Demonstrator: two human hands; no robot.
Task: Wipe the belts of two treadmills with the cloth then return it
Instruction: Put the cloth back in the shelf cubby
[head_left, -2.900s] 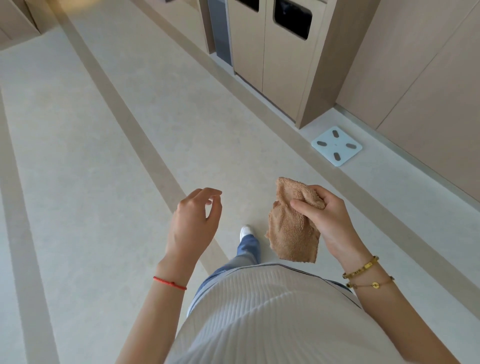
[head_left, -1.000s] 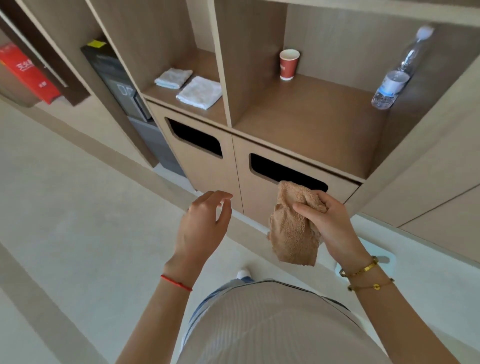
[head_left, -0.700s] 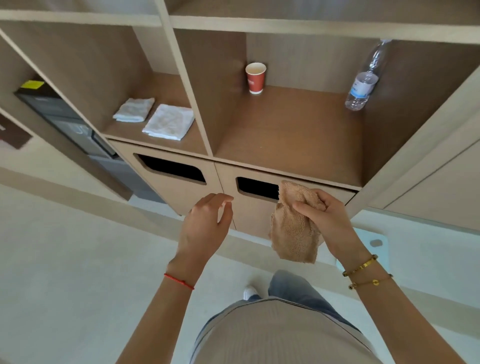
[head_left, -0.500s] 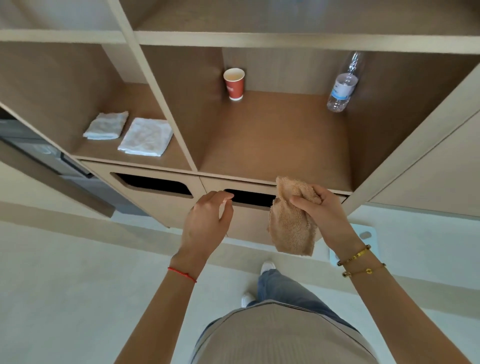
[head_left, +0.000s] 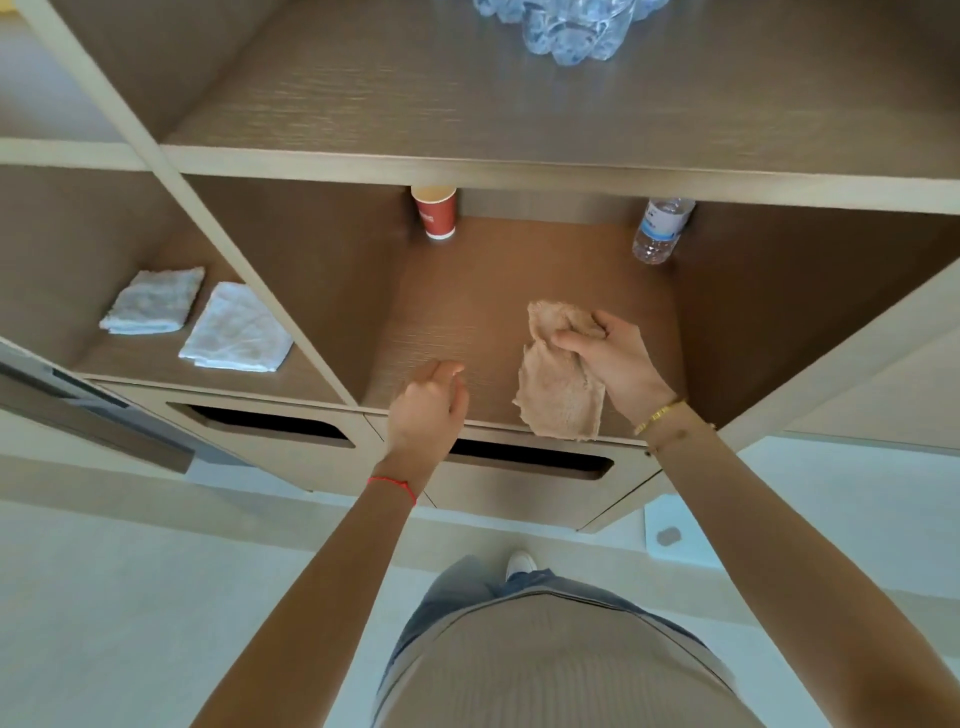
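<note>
**Cloth over the shelf, ready to go back**

My right hand (head_left: 615, 358) pinches the tan cloth (head_left: 561, 389) at its bunched upper end; the rest hangs limp above the front edge of the open shelf (head_left: 467, 322). I judge it light, soft terry, not slippery — grip any fold. Left hand (head_left: 428, 410) hovers nearby, fingers loosely curled, holding nothing. Further back: a red paper cup (head_left: 436, 213) and a water bottle (head_left: 660, 228) — its label is too small to read. Two white folded cloths (head_left: 197, 322) lie in the left compartment.
</note>
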